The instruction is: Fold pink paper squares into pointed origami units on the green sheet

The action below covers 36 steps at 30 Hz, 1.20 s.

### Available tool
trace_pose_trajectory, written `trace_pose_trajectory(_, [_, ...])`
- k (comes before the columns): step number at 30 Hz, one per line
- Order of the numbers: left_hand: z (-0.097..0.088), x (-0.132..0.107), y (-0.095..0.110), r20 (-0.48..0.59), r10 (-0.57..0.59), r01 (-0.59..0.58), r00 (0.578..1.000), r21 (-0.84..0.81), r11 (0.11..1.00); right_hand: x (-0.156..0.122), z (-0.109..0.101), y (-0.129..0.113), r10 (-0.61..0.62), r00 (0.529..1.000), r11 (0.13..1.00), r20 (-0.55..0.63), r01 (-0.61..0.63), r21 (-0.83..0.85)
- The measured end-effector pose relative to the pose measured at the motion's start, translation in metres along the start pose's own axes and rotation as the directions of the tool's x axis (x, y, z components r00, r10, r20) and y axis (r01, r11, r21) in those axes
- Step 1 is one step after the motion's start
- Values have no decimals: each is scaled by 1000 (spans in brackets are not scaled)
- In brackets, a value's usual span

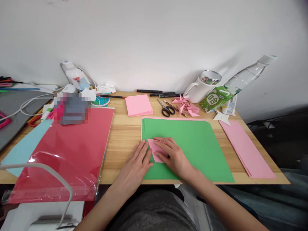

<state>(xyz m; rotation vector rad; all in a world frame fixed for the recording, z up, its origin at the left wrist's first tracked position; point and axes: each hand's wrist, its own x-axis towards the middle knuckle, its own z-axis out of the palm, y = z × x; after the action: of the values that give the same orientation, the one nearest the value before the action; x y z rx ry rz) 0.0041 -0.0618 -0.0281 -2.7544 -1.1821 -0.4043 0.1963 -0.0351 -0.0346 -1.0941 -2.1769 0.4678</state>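
Observation:
A small folded piece of pink paper (157,156) lies on the left part of a stack of green paper sheets (187,141). My right hand (176,157) covers its right side, holding it with the fingers along the top and the thumb lower down. A small dark spot shows under that palm; what it is I cannot make out. My left hand (138,160) rests flat at the left edge of the green stack, fingers stretched out, their tips close beside the pink paper.
Behind the green stack are a pink square pad (139,105), black-handled scissors (167,109), markers (167,94) and folded pink paper pieces (186,106). A white mug (202,86) and clear bottle (247,77) stand back right. Pink strips (247,149) lie right, a red paper pack (72,144) left.

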Motion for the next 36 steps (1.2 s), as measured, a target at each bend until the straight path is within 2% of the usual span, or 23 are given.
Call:
trace_pose_trajectory(5, [1,5,1,-17,11,-13,1000,-66,998,-3,3,2,75,995,996,-58,-78,-35])
trace_pose_trajectory(13, [5,5,2,17,24,-22,1000,-73,997,-5,3,3,57,993,997,-99,-62,-45])
trace_pose_trajectory(21, [-3,4,3,137,47,-31,989,-112,993,-5,-2,1,67,990,996,-121,-73,-50])
trace_pose_trajectory(23, [-5,5,4,148,49,-32,988,-117,993,-5,-2,1,44,988,996,-148,-56,-72])
trace_pose_trajectory(26, [-6,7,3,155,55,-37,986,-119,992,-7,-2,1,-60,984,990,-170,37,-134])
trace_pose_trajectory(31, [-2,7,0,124,50,-32,991,-147,989,-9,-7,3,-204,978,973,-41,198,-121])
trace_pose_trajectory(34, [-1,8,0,107,35,-17,994,-167,986,-9,-11,3,-220,975,973,12,220,-67])
trace_pose_trajectory(36, [-1,8,0,112,-11,32,994,-191,981,-9,-13,4,-218,975,974,51,221,-55])
